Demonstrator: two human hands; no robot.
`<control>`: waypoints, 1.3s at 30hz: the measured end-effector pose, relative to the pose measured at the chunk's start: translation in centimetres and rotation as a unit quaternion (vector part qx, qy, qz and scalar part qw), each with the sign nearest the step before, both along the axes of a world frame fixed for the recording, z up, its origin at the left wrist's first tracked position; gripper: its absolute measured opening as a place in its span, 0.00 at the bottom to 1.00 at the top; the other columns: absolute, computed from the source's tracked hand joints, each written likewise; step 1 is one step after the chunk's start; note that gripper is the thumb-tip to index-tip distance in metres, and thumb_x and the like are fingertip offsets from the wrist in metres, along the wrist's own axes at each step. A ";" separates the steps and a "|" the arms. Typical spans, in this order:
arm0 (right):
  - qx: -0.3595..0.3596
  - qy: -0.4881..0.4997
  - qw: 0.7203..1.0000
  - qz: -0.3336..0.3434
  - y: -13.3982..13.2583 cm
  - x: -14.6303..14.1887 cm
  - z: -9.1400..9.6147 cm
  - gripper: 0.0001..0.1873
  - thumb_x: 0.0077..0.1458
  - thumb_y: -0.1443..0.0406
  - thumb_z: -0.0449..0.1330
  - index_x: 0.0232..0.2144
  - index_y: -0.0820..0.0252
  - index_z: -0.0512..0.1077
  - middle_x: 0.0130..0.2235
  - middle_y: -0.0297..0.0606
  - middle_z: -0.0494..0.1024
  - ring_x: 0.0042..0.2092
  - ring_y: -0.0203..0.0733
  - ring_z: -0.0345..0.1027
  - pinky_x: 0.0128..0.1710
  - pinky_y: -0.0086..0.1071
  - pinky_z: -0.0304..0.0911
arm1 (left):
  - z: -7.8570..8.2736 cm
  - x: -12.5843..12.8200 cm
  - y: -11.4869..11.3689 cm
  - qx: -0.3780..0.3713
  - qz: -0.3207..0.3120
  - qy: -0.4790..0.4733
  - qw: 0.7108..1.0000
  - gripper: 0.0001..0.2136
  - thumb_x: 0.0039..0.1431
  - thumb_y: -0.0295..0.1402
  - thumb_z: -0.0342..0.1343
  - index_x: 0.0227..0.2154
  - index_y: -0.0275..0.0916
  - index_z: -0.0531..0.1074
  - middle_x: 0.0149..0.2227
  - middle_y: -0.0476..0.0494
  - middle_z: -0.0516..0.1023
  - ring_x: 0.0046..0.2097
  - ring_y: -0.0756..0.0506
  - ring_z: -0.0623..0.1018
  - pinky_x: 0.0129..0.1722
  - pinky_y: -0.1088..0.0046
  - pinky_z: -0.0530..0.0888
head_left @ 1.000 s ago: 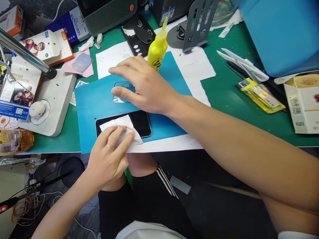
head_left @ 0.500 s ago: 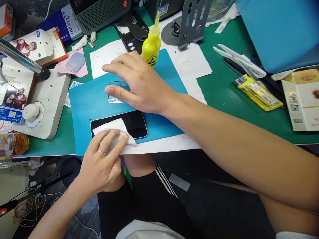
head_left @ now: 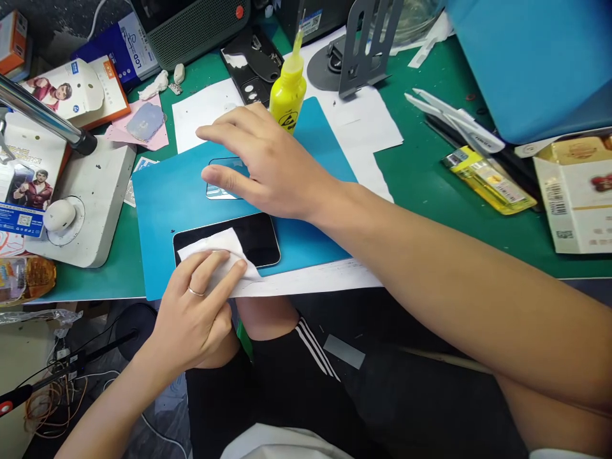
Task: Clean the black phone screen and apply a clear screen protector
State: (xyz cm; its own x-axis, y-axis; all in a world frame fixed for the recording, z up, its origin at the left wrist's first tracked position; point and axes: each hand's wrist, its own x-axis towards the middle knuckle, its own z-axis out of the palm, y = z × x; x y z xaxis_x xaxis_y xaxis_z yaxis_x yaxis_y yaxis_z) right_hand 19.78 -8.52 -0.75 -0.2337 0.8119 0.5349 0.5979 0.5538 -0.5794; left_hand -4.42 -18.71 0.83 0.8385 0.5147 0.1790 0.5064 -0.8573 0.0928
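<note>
A dark-screened smartphone (head_left: 255, 237) lies on a blue mat (head_left: 157, 204) near the table's front edge. My left hand (head_left: 203, 299), with a ring on one finger, holds a white cloth (head_left: 222, 242) against the phone's left part, hiding that part of the screen. Over the mat, my right hand (head_left: 268, 159) has its fingers stretched out and thumb apart, with nothing in it. Below its thumb a phone-shaped screen piece (head_left: 222, 190) rests on the mat, partly covered by the hand. Just behind that hand stands a yellow dropper bottle (head_left: 288, 92).
A grey phone stand (head_left: 366, 51) and a dark phone part (head_left: 253, 60) are at the back. White tweezers (head_left: 461, 121), a yellow packet (head_left: 492, 182) and a carton (head_left: 568, 197) lie to the right. A white lamp base (head_left: 90, 217) and boxes (head_left: 71, 89) occupy the left side.
The whole view has shifted very slightly. Both hands, the cloth and the phone keep practically the same places relative to one another.
</note>
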 end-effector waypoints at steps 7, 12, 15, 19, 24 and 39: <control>-0.015 -0.006 1.000 0.009 -0.1 0.1 0.2 0.28 0.67 0.42 0.50 0.60 0.41 0.74 0.57 0.37 0.79 0.63 0.54 0.67 0.68 0.50 0.62 | -0.1 0.3 -0.1 0.010 -0.009 0.002 1.000 0.27 0.64 0.21 0.50 0.66 0.33 0.66 0.64 0.27 0.69 0.66 0.31 0.69 0.66 0.48 0.71; -0.025 -0.004 1.000 0.002 -0.2 0.0 0.5 0.27 0.67 0.46 0.50 0.60 0.44 0.74 0.57 0.39 0.79 0.63 0.55 0.67 0.68 0.51 0.62 | 0.3 -1.0 -0.5 -0.001 0.017 0.020 1.000 0.27 0.64 0.21 0.50 0.66 0.32 0.67 0.64 0.26 0.68 0.67 0.30 0.68 0.66 0.48 0.70; -0.022 0.000 1.000 0.008 -0.1 -0.1 0.4 0.28 0.66 0.43 0.50 0.60 0.40 0.74 0.57 0.36 0.79 0.63 0.55 0.68 0.67 0.52 0.62 | 0.1 -0.2 -0.6 0.007 0.009 0.019 1.000 0.27 0.64 0.21 0.50 0.66 0.31 0.66 0.64 0.25 0.69 0.67 0.30 0.68 0.67 0.46 0.71; -0.015 -0.004 1.000 -0.002 -0.2 0.2 0.4 0.31 0.68 0.40 0.46 0.60 0.43 0.73 0.58 0.38 0.79 0.63 0.54 0.67 0.68 0.49 0.61 | -0.2 0.9 -1.0 0.009 -0.002 0.012 1.000 0.28 0.64 0.22 0.51 0.67 0.29 0.65 0.64 0.27 0.71 0.67 0.30 0.68 0.68 0.47 0.69; -0.009 -0.001 1.000 0.002 -0.2 0.3 0.4 0.31 0.68 0.40 0.45 0.60 0.44 0.74 0.59 0.40 0.79 0.62 0.55 0.67 0.67 0.50 0.62 | -0.1 0.7 -0.9 0.016 0.008 0.015 1.000 0.27 0.64 0.21 0.50 0.66 0.28 0.67 0.65 0.26 0.72 0.67 0.29 0.69 0.67 0.48 0.70; -0.016 -0.001 1.000 0.005 0.0 0.3 0.3 0.31 0.68 0.41 0.46 0.61 0.47 0.73 0.59 0.40 0.78 0.63 0.55 0.66 0.68 0.51 0.60 | -0.3 3.9 -0.7 0.023 0.039 0.022 0.999 0.25 0.72 0.31 0.47 0.69 0.28 0.66 0.71 0.33 0.69 0.73 0.33 0.69 0.73 0.56 0.62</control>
